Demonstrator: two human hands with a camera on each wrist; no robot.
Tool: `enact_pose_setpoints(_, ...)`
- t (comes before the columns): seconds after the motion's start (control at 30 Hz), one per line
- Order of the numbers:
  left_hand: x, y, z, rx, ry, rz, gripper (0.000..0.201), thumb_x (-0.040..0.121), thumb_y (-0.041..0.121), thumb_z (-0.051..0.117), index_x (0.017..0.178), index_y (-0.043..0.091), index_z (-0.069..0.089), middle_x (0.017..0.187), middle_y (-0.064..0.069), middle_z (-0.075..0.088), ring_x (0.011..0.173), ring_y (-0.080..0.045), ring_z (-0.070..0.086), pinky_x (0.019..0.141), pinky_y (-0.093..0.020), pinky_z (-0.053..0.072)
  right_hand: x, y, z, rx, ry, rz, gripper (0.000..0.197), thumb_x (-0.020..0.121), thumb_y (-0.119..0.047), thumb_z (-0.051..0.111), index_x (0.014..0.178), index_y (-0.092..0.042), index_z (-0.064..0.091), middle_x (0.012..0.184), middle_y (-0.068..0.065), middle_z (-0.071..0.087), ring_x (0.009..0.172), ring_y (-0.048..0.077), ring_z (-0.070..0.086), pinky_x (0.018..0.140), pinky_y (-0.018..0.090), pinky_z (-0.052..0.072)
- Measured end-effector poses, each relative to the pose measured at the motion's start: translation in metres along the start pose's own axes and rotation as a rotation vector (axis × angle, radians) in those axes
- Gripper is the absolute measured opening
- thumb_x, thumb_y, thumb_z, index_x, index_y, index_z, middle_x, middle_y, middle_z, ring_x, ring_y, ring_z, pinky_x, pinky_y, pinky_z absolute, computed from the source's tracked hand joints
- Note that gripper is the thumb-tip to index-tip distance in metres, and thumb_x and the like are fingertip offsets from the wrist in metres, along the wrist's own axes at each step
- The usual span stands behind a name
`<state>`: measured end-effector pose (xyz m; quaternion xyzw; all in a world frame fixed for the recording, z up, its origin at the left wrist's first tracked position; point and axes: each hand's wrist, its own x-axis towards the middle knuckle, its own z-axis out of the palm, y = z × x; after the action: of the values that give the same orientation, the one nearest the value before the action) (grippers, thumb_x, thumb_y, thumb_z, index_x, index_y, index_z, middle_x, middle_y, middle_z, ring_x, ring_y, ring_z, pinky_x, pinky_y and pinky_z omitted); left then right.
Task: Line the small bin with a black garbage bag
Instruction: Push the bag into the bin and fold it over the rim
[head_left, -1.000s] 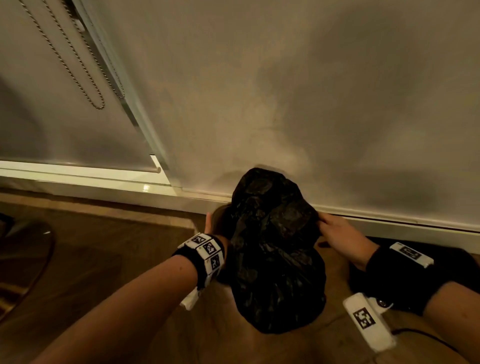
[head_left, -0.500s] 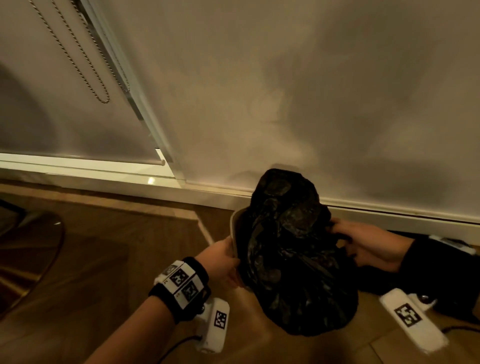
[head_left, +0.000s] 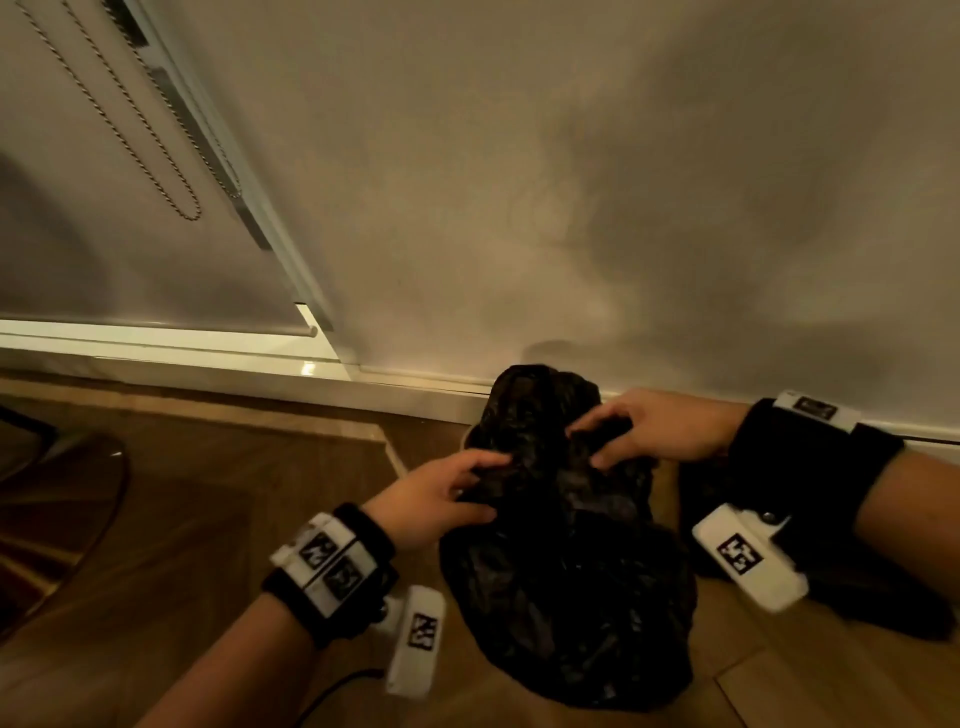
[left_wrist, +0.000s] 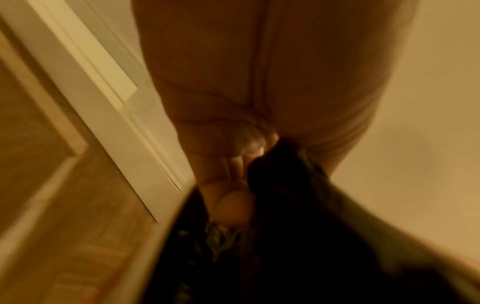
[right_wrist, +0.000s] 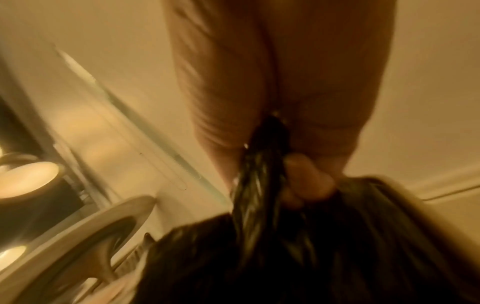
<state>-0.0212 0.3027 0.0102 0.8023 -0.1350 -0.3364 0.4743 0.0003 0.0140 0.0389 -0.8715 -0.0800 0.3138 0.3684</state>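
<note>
A crumpled black garbage bag (head_left: 566, 571) covers the small bin on the wooden floor by the wall; only a pale sliver of the bin's rim (head_left: 466, 441) shows at the bag's upper left. My left hand (head_left: 441, 493) pinches the bag's film on its left side. My right hand (head_left: 644, 431) grips a fold of the bag near its top. In the left wrist view my left hand (left_wrist: 233, 185) pinches the bag (left_wrist: 311, 236). A twisted fold of the bag (right_wrist: 259, 174) is clamped in my right hand (right_wrist: 298, 174) in the right wrist view. Both wrist views are blurred.
The grey wall (head_left: 571, 208) and white baseboard (head_left: 405, 395) run right behind the bin. A roller blind with a bead chain (head_left: 130, 135) hangs at upper left. A dark object (head_left: 883, 597) lies on the floor to the right. A round glass-like edge (head_left: 78, 519) is at far left.
Both hands have moved from the bag's sides up onto its top front, and each now holds the film there. The view has shifted slightly left.
</note>
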Motion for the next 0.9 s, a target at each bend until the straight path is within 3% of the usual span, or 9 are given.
enact_pose_setpoints(0.1,-0.021,-0.024,-0.015,0.091,0.010,-0.021,0.050,0.079,0.032,0.071,0.126,0.039,0.055,0.127,0.006,0.062,0.118,-0.009,0.058,0.104,-0.038,0.046,-0.011,0.019,-0.020,-0.081,-0.120,0.083,0.013,0.082,-0.030,0.072,0.094,-0.033,0.071,0.106,-0.001,0.072,0.104,0.029,0.066,0.084,0.039,0.054)
enact_pose_setpoints(0.2,-0.020,-0.028,-0.011,0.063,0.066,-0.004,0.039,0.085,0.023,0.068,0.121,0.030,0.056,0.120,0.003,0.064,0.112,-0.010,0.061,0.100,-0.036,0.049,-0.003,0.002,-0.032,0.160,0.047,0.008,0.056,0.075,-0.049,0.071,0.127,-0.042,0.054,0.131,-0.012,0.050,0.120,0.013,0.050,0.100,0.032,0.043)
enact_pose_setpoints(0.3,-0.011,-0.020,0.000,0.021,0.127,0.036,0.026,0.081,0.035,0.070,0.104,0.028,0.061,0.106,0.000,0.069,0.103,-0.014,0.065,0.093,-0.036,0.053,0.019,-0.025,-0.003,0.251,-0.111,0.010,0.062,0.087,-0.042,0.062,0.144,-0.034,0.037,0.136,-0.009,0.045,0.123,0.011,0.046,0.102,0.024,0.042)
enact_pose_setpoints(0.37,-0.004,-0.020,0.004,0.051,0.202,0.050,0.031,0.078,0.049,0.065,0.097,0.025,0.063,0.097,-0.001,0.070,0.095,-0.015,0.067,0.087,-0.038,0.054,0.033,-0.022,0.025,0.140,-0.277,0.155,0.047,0.092,-0.040,0.056,0.133,-0.018,0.052,0.122,-0.005,0.059,0.114,0.014,0.056,0.084,0.014,0.049)
enact_pose_setpoints(0.47,0.001,-0.023,0.002,0.049,0.343,0.024,0.026,0.092,0.038,0.055,0.091,0.013,0.060,0.083,-0.003,0.064,0.079,-0.012,0.060,0.078,-0.038,0.051,0.043,-0.006,0.036,-0.158,-0.313,0.211,0.049,0.088,-0.056,0.049,0.097,-0.013,0.070,0.098,0.003,0.072,0.092,0.020,0.066,0.082,0.028,0.053)
enact_pose_setpoints(0.6,-0.002,-0.030,-0.001,0.008,0.478,0.043,0.017,0.094,0.030,0.055,0.091,0.013,0.055,0.084,-0.005,0.059,0.079,-0.016,0.056,0.072,-0.032,0.045,0.026,-0.008,0.002,0.019,0.372,0.018,0.075,0.070,-0.079,0.051,0.122,-0.024,0.058,0.122,0.002,0.059,0.104,0.020,0.058,0.093,0.037,0.047)
enact_pose_setpoints(0.67,0.000,-0.029,0.003,-0.117,0.460,0.096,0.010,0.092,0.024,0.059,0.097,0.022,0.051,0.085,-0.009,0.058,0.080,-0.021,0.057,0.073,-0.035,0.047,0.006,-0.012,0.008,0.252,0.469,0.022,0.100,0.050,-0.090,0.056,0.133,-0.035,0.040,0.123,-0.002,0.043,0.106,0.017,0.050,0.087,0.034,0.045)
enact_pose_setpoints(0.8,0.007,-0.016,0.010,-0.158,0.297,0.219,0.021,0.089,0.017,0.062,0.102,0.031,0.052,0.083,-0.019,0.056,0.078,-0.022,0.057,0.072,-0.033,0.047,-0.017,-0.006,0.059,-0.020,0.214,-0.153,0.072,0.063,-0.039,0.076,0.126,-0.038,0.042,0.121,-0.005,0.052,0.096,0.007,0.058,0.086,0.026,0.050)
enact_pose_setpoints(0.9,0.004,-0.015,0.001,-0.091,0.372,0.330,0.017,0.088,0.007,0.061,0.086,0.024,0.063,0.086,-0.001,0.065,0.084,-0.007,0.059,0.078,-0.016,0.045,-0.012,0.021,0.027,-0.049,0.544,-0.314,0.049,0.064,-0.008,0.050,0.106,-0.031,0.062,0.106,-0.006,0.065,0.098,0.013,0.062,0.091,0.021,0.046)
